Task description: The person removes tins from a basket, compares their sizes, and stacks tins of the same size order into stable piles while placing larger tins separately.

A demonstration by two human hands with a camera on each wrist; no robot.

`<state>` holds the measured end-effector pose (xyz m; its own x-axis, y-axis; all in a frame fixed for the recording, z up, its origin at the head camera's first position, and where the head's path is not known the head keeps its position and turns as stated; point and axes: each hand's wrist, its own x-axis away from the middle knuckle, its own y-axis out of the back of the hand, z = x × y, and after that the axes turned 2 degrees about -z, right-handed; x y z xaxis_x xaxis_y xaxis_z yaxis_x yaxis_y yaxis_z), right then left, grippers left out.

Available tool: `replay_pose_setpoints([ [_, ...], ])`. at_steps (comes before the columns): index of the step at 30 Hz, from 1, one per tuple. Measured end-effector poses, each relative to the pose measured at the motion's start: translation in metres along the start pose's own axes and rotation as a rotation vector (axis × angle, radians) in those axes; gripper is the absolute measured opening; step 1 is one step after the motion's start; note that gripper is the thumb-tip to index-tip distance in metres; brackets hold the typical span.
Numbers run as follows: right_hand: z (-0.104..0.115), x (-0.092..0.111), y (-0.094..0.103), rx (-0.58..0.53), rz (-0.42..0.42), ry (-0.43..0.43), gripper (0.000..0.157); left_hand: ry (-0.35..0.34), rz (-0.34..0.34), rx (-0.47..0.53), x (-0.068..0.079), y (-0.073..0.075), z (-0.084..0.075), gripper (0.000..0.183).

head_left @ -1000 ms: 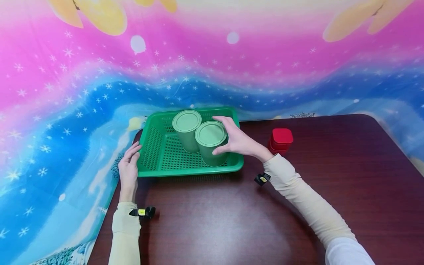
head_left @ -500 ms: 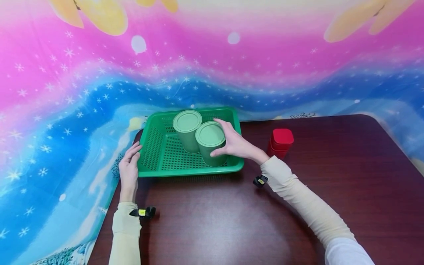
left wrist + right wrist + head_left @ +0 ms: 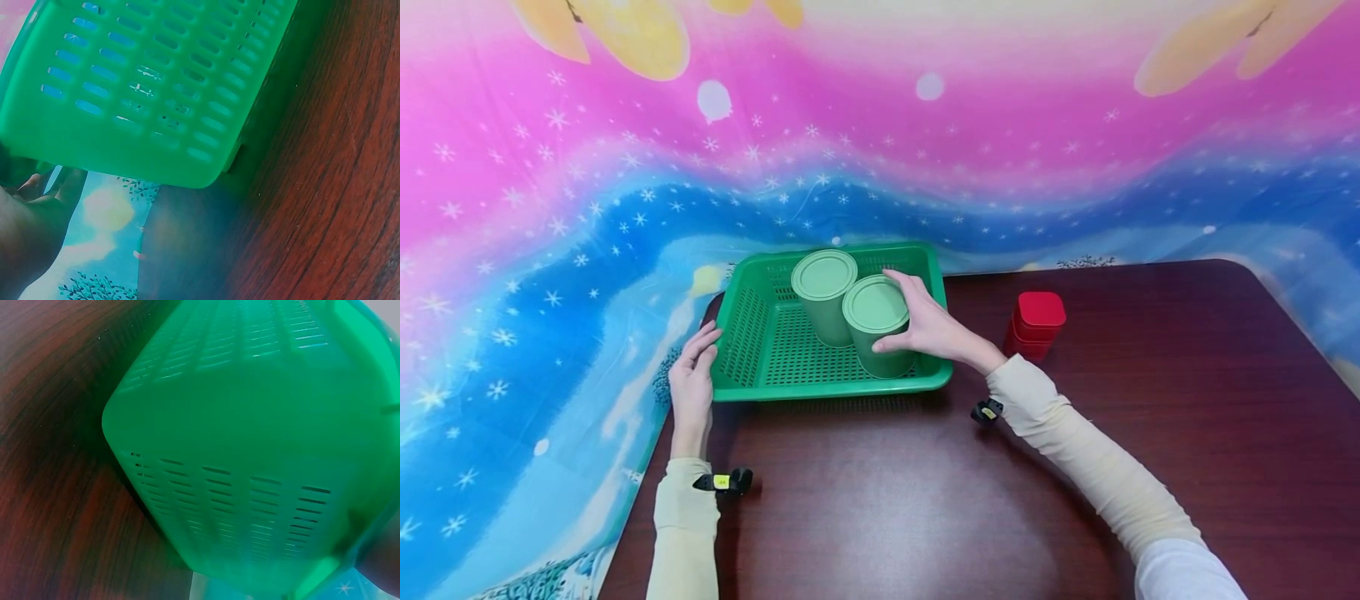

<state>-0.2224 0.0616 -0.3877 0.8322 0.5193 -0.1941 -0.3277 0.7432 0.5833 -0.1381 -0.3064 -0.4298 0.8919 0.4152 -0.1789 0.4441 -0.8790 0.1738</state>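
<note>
A green perforated plastic basket [image 3: 737, 390] stands on the table with two pale green lidded cans upright inside. My right hand [image 3: 932, 325] reaches over the basket's right rim and grips the nearer can [image 3: 874, 305], thumb on its front side and fingers on its far side. The other can [image 3: 823, 275] stands just behind it to the left. My left hand [image 3: 691, 379] touches the basket's left rim from outside with its fingertips. In the left wrist view, part of the left hand [image 3: 31, 228] shows below the basket's wall [image 3: 156, 144].
A red lidded box [image 3: 1039, 321] stands on the dark wood table [image 3: 880, 500] right of the basket. A patterned cloth [image 3: 925, 167] hangs behind the table and along its left edge. A black wrist camera sits on each sleeve.
My right hand has shifted slightly left and its thumb has slid left along the front of the nearer can. The left hand, basket and cans look unmoved.
</note>
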Motion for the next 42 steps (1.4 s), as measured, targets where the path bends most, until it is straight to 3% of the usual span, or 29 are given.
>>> replay_pose_setpoints([
  [16,-0.001,0.001,-0.002,0.007,-0.036,0.005,0.110,-0.015,0.002,-0.003,-0.001,0.001,0.003,0.035],
  [30,0.000,0.005,0.004,-0.112,-0.121,-0.012,0.111,-0.003,0.001,-0.005,-0.001,-0.001,0.000,0.035],
  [42,0.014,0.014,0.017,-0.252,-0.209,0.051,0.100,-0.013,-0.004,0.003,-0.001,0.001,0.001,0.034],
])
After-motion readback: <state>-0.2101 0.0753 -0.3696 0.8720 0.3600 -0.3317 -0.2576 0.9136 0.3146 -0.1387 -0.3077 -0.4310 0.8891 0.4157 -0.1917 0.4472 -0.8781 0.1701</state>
